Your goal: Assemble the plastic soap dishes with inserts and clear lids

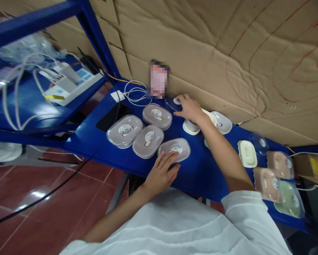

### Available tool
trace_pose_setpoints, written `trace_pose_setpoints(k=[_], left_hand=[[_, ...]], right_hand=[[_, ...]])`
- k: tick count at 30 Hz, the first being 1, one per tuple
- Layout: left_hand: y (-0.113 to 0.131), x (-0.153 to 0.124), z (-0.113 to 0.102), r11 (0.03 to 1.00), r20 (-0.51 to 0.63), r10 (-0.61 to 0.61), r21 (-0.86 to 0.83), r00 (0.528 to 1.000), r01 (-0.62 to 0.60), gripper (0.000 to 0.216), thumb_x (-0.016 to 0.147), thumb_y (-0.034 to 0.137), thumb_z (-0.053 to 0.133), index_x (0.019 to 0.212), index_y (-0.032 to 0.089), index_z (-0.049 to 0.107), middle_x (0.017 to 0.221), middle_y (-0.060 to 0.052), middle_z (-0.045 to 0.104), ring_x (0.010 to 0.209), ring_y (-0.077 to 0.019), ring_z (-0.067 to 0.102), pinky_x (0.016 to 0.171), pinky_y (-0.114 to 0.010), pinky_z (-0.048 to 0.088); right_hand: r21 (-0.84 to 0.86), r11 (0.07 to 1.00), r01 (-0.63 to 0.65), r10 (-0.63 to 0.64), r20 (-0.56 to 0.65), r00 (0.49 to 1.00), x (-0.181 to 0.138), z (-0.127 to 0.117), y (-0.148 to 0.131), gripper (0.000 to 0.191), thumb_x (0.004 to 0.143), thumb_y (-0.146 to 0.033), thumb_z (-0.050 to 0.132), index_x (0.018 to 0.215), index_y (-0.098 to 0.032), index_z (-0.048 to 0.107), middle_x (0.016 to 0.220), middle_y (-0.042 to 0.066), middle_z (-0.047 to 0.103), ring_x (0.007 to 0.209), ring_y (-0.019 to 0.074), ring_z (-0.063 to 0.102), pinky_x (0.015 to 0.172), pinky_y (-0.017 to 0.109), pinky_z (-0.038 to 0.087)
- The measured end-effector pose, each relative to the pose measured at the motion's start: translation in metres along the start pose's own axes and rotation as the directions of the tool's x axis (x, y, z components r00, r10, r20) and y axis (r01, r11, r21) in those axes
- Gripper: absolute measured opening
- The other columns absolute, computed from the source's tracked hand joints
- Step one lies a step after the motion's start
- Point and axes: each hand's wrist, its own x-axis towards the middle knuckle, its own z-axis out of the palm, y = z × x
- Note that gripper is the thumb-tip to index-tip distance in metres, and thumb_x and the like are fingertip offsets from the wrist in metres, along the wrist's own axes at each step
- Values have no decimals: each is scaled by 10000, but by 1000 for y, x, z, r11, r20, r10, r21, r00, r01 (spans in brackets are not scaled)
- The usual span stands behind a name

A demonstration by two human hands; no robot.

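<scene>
My left hand (163, 173) lies with stretched fingers on the near edge of a grey soap box (184, 148) with a clear lid and a round sticker. Against the back of the table, my right hand (189, 108) has its thumb and fingers around the right end of a clear lid (172, 104) with a round sticker. Three more lidded grey soap boxes, one at the far left (125, 131), stand close together left of my hands. Under my right forearm, cream and grey soap-box parts (192, 127) are partly hidden.
On the right are a cream tray (247, 153), a loose clear lid (258, 144), pink boxes (267, 184) and a green box (289, 199). A black phone (112, 118), a white charger (118, 96) and a propped-up device (159, 79) stand left. Cardboard (201, 46) walls the back.
</scene>
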Motion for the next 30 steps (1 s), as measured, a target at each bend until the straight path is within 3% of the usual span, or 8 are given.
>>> trace_pose_setpoints(k=[3, 6, 11, 15, 18, 21, 25, 30], left_hand=[[-1, 4, -3, 1000, 18, 3, 5, 1000, -3, 220, 1011, 167, 647, 1197, 222, 752, 1556, -119, 629, 1496, -286, 559, 1330, -553, 360], [-4, 14, -5, 999, 70, 21, 32, 997, -23, 279, 1035, 181, 617, 1292, 200, 726, 1616, -139, 571, 1522, -310, 532, 1328, -573, 354], [-13, 34, -3, 996, 82, 46, 69, 996, -52, 430, 1031, 156, 601, 1459, 155, 638, 1677, -199, 483, 1566, -361, 472, 1320, -639, 327], [-10, 40, 1, 993, 44, 120, -18, 992, -119, 565, 1003, 117, 579, 1561, 202, 557, 1693, -180, 467, 1617, -351, 391, 1338, -623, 292], [2, 42, 8, 941, 97, 328, -116, 939, -317, 520, 1015, 141, 564, 1531, 199, 588, 1642, -146, 544, 1569, -309, 469, 1330, -531, 350], [14, 41, 15, 910, 175, 409, -153, 896, -385, 388, 1040, 190, 589, 1420, 165, 665, 1546, -142, 637, 1462, -295, 578, 1285, -519, 414], [17, 28, 14, 954, 236, 299, -86, 925, -287, 320, 1024, 183, 655, 1342, 179, 696, 1473, -128, 679, 1370, -301, 624, 1129, -486, 527], [12, 5, 0, 990, 56, 142, -34, 988, -140, 155, 1027, 194, 680, 1170, 202, 740, 1254, -106, 742, 1188, -272, 681, 1013, -437, 545]], right_hand=[[7, 994, 112, -108, -202, 973, -44, -23, 0, 631, 980, -372, 731, 1540, -183, 507, 1614, 173, 500, 1465, 407, 521, 1203, 600, 416], [43, 987, 156, -132, -344, 930, -118, -24, 7, 599, 1035, -426, 661, 1577, -247, 480, 1653, 133, 480, 1535, 371, 465, 1248, 569, 401], [171, 985, -10, 88, -456, 886, -257, 49, 22, 673, 991, -480, 729, 1598, -359, 464, 1569, 140, 562, 1454, 388, 565, 1162, 606, 516], [220, 971, -91, 170, -371, 913, -318, 105, 20, 671, 1019, -459, 688, 1627, -354, 423, 1611, 153, 543, 1507, 398, 527, 1153, 641, 521], [216, 976, -17, 81, -287, 954, -324, 112, 26, 621, 1072, -423, 606, 1647, -323, 395, 1672, 140, 499, 1587, 366, 437, 1231, 629, 446], [182, 982, -59, 125, -377, 918, -306, 101, 49, 540, 1102, -370, 545, 1627, -306, 437, 1650, 137, 531, 1571, 330, 466, 1242, 589, 418], [55, 988, -148, 157, -417, 895, -273, 89, 81, 460, 1104, -426, 547, 1521, -236, 586, 1517, 158, 658, 1428, 338, 609, 1199, 561, 428], [-12, 999, -50, 38, -489, 871, -223, 78, 87, 449, 1108, -420, 542, 1490, -196, 616, 1477, 156, 689, 1366, 313, 640, 1130, 479, 470]])
